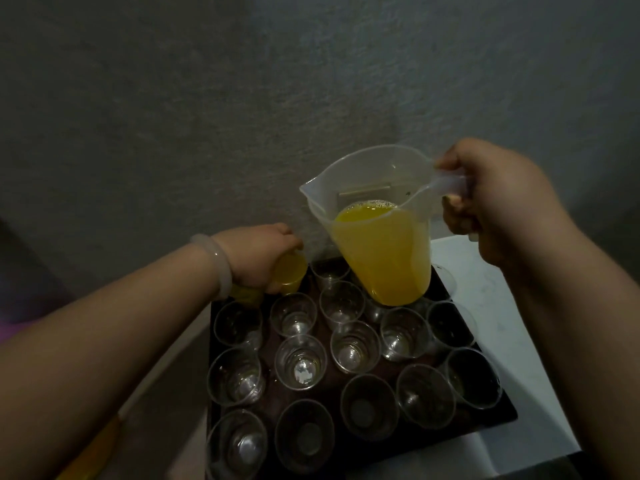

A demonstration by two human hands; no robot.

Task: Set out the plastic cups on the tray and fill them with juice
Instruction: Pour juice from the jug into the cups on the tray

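The half-full jug [377, 237] hangs tilted above the 12 o'clock edge of the tray [388, 368], spout toward 9 o'clock, the right hand [491, 202] wrapped round its handle, while the left hand [259, 258] grips a filled cup [289, 273] at 11 o'clock.
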